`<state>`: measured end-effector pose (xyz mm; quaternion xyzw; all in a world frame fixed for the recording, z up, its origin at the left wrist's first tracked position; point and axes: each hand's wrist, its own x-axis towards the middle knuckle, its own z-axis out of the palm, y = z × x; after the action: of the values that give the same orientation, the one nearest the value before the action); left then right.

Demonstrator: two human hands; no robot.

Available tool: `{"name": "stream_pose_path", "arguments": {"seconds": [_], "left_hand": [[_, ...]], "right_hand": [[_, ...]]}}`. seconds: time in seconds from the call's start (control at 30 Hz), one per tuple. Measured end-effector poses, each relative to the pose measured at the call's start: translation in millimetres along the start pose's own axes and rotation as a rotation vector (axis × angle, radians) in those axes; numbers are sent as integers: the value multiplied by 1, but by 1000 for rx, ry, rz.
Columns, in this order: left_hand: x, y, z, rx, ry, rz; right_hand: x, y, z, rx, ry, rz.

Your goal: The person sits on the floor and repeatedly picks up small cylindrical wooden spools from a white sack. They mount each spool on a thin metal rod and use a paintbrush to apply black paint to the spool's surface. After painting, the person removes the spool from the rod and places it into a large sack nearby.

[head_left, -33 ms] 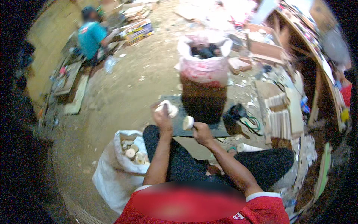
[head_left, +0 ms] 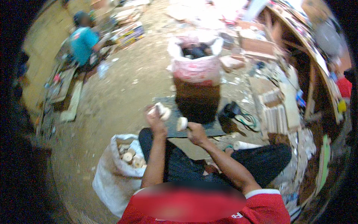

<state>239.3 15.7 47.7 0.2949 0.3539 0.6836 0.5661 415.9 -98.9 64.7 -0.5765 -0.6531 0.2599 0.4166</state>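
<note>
My left hand is closed round a pale, cream-white piece with rounded ends; its exact kind is too blurred to tell. In my right hand, the fingers wrap a short dark handle, and a round, cream-coloured head shows at its end, facing the left hand. A small gap separates the two pale things. Both hands are above a dark flat board on the ground before my crossed legs. By my left knee stands an open white sack with several round, pale wooden pieces inside.
A tall sack with a white and pink rim stands beyond the board. To its right lie a black object with a green cord and stacked pale slats. A co-worker in a teal shirt sits far left. Scraps litter the ground.
The whole view has shifted slightly, so the far things sit further left in the picture. Both hands keep their holds and nearly the same places over the board.
</note>
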Motion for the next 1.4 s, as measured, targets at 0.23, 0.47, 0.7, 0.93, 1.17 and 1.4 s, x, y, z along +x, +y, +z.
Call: {"name": "stream_pose_path", "arguments": {"seconds": [0.23, 0.47, 0.7, 0.93, 1.17, 1.4], "left_hand": [[13, 7, 1, 469, -112, 76], [19, 10, 23, 615, 153, -37], [45, -8, 9, 368, -3, -176], [11, 3, 52, 335, 38, -104], [10, -16, 51, -175, 143, -349], [0, -3, 75, -108, 279, -323]], "right_hand": [[-7, 1, 7, -40, -71, 147], [-7, 20, 27, -17, 5, 203], [-4, 29, 26, 64, 19, 275], [-8, 24, -11, 214, 261, 174], [5, 19, 2, 280, 49, 356], [3, 18, -6, 76, 106, 296]]}}
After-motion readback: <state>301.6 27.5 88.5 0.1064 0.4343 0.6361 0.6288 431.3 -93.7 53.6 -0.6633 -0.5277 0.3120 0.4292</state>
